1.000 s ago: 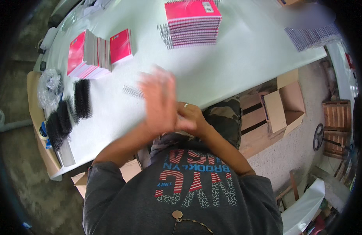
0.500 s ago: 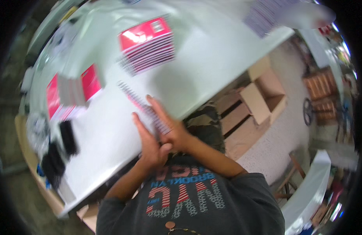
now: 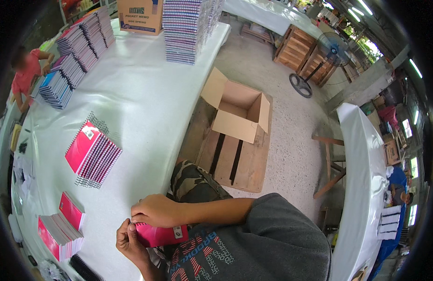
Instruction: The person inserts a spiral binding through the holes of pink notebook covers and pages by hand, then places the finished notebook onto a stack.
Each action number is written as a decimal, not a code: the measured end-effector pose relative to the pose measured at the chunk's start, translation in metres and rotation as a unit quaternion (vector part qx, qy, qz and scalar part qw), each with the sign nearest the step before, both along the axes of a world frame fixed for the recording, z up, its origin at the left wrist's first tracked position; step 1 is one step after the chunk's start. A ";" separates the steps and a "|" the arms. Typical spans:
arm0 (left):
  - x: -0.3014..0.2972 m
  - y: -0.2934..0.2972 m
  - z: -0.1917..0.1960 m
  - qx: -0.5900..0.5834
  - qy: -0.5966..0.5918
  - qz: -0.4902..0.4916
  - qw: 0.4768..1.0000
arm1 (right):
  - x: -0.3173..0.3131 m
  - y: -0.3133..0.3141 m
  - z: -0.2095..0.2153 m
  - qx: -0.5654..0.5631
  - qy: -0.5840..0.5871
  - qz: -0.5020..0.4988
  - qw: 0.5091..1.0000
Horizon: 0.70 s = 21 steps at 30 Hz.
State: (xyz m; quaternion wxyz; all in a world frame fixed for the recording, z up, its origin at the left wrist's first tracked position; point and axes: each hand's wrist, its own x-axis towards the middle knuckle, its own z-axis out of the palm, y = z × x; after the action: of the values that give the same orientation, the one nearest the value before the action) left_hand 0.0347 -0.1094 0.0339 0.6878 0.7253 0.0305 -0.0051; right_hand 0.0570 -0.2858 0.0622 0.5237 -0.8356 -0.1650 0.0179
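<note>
Both my hands hold a small red notebook (image 3: 161,235) close to my chest, at the near edge of the white table (image 3: 146,98). My left hand (image 3: 129,242) grips its left end from below. My right hand (image 3: 155,210) lies over its top edge, fingers pinching the left corner. Left of my hands, a fanned stack of red spiral notebooks (image 3: 92,154) lies on the table. Two smaller piles of red booklets (image 3: 62,227) sit nearer the table's left end.
Tall stacks of notebooks (image 3: 186,28) and a cardboard box (image 3: 140,15) stand at the far end. An open carton (image 3: 239,110) rests on a wooden pallet (image 3: 230,159) beside my knee. A person in red (image 3: 25,75) works at far left. A fan (image 3: 319,61) stands beyond.
My head has turned right, so the table has swung left in view. My hands have dropped from the tabletop to my chest, now holding a red notebook instead of the wire spiral.
</note>
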 end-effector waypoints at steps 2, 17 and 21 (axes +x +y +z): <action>0.000 0.002 -0.005 -0.027 0.020 -0.004 0.999 | -0.002 -0.004 0.004 0.065 0.039 -0.004 0.997; 0.005 -0.014 0.010 -0.117 0.030 -0.023 0.992 | -0.004 -0.007 0.012 0.071 -0.006 -0.057 0.996; 0.008 -0.011 0.018 -0.139 0.017 -0.043 0.989 | -0.002 0.000 0.016 0.094 0.053 -0.059 0.992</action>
State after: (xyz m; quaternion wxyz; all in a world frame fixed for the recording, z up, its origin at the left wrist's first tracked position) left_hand 0.0432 -0.1205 0.0516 0.7804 0.6230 0.0100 -0.0516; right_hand 0.0545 -0.2856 0.0780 0.6083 -0.7886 -0.0887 0.0155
